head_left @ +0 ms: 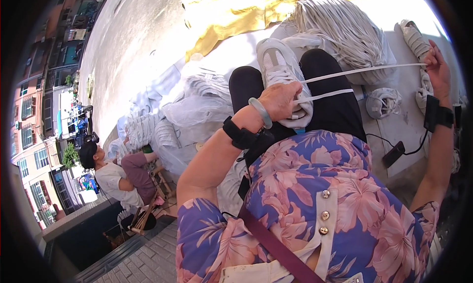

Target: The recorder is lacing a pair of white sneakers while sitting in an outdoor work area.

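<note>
We had the pale sneaker [277,61] lying between our knees [245,86], left hand [282,99] curled tight around the white lace [364,70] on top of it, right hand [437,68] pinching that strand well out to the side — taut. A steady, flat pull seemed smartest, so nothing would twist — and just beyond sat a fat bundle of pale strands [342,29].
</note>
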A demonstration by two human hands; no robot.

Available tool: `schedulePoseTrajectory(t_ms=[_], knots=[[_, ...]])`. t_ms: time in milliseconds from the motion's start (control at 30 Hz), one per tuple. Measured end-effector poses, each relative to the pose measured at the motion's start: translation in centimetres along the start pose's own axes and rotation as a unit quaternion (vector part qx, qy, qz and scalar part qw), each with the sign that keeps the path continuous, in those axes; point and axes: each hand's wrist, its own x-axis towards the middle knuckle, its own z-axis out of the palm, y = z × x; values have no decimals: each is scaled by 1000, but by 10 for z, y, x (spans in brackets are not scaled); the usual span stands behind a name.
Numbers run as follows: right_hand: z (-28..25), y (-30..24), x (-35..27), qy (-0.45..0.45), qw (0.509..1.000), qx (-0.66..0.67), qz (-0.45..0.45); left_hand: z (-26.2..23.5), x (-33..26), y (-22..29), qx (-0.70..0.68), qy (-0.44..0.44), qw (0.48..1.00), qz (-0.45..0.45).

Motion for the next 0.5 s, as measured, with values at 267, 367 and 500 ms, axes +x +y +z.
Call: schedulePoseTrajectory(t_ms=[267, 367, 500], knots=[[-27, -26, 14, 27, 994, -95, -40, -23, -33, 31, -65, -89, 986, 122], [-28, -29, 12, 52, 987, -146, -45, -66, -51, 51, -309, -22, 949, 54], [-26, -41, 19, 74, 977, -182, -79, -127, -79, 59, -469, 183, 861, 67]])
